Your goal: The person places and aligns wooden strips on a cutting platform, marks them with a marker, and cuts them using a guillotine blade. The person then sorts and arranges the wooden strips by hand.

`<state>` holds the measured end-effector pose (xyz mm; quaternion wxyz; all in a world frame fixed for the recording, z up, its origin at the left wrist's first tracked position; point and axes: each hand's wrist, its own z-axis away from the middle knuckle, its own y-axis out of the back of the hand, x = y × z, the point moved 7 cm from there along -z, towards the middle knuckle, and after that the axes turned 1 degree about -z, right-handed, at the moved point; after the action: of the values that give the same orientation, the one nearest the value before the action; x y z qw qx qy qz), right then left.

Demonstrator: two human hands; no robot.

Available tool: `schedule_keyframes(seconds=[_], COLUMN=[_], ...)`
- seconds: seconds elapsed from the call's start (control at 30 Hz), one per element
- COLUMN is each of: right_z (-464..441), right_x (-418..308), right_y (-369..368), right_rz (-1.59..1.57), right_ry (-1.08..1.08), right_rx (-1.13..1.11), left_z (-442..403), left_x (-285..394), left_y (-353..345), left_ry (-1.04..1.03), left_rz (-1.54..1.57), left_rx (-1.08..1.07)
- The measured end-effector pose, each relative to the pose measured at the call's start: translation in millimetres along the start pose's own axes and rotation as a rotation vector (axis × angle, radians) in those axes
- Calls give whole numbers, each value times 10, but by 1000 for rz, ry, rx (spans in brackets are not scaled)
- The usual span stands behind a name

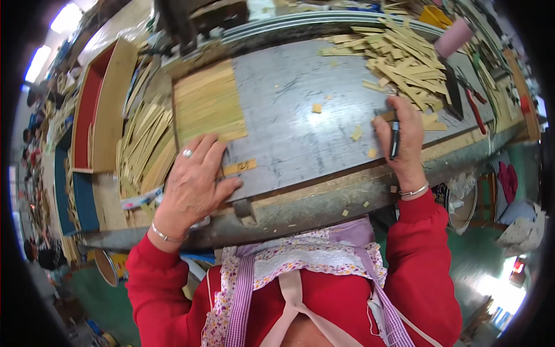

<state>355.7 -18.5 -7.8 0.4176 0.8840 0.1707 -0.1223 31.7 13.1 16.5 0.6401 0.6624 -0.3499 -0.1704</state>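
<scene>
My left hand (196, 176) lies flat with fingers stretched out, at the lower left corner of a grey metal plate (289, 104). Its fingertips touch the lower edge of a panel of thin wood strips (208, 98) laid side by side. Just right of that hand is a short strip with dark handwritten marks (240, 167). In my right hand (406, 136), curled at the plate's right side, is a black pen (395, 140). The thumb and index finger reach towards a small strip, and I cannot tell whether they grip it. Beyond them rises a pile of loose wood strips (404, 61).
More strips (144, 144) lie left of the plate, beside a wooden box with a red inside (101, 110). At the right are red-handled pliers (477, 107) and a pink cylinder (454, 37). Several small wood chips (317, 108) are scattered on the plate.
</scene>
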Motion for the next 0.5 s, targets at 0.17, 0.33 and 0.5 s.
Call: schedule_keyframes(seconds=[0.17, 0.33, 0.5], right_z=[-1, -6, -34], right_x=[-7, -18, -28], right_y=[0, 12, 32], right_rz=[10, 3, -29], right_ry=[-5, 1, -11], right_rx=[-3, -15, -8], left_z=[-375, -1323, -1929], left_x=[117, 505, 625], left_y=[138, -109, -445], left_ry=[-87, -294, -392], left_rz=[-53, 27, 67], left_rx=[-73, -93, -73])
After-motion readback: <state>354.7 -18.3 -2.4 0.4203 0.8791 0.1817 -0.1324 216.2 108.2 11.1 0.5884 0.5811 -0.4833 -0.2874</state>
